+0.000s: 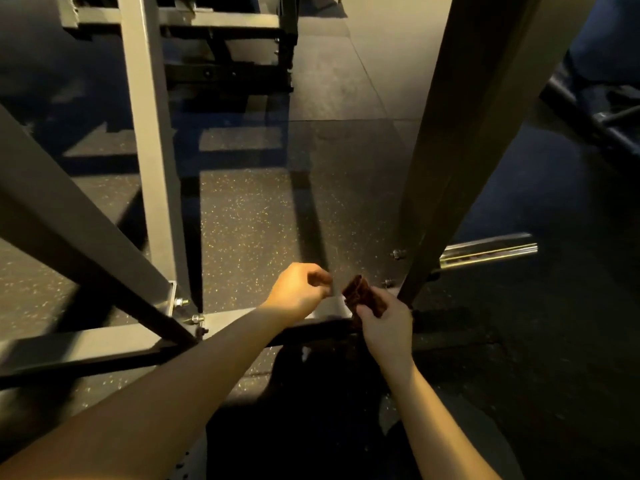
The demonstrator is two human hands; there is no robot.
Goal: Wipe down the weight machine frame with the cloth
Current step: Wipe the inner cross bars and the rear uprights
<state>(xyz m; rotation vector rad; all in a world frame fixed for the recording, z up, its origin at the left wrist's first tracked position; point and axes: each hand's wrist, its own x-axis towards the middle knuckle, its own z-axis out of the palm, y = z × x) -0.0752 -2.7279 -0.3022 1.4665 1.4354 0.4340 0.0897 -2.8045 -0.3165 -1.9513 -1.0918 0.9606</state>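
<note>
A small dark reddish-brown cloth (362, 295) is folded up and held in my right hand (384, 327), whose fingers and thumb curl round its lower part. My left hand (299, 292) hovers just left of the cloth with its fingers curled, a small gap between them and the cloth, holding nothing I can make out. Both hands sit above the low grey cross bar (104, 341) of the weight machine frame. A grey upright post (152, 147) rises to the left, and a dark slanted post (460, 140) stands just right of the cloth.
A dark diagonal brace (79, 230) crosses the left side and meets bolts (181, 302) at the frame's base. A shiny metal bar sleeve (488, 252) sticks out to the right. Speckled rubber floor (263, 220) lies between the posts. More frame parts (221, 36) stand at the back.
</note>
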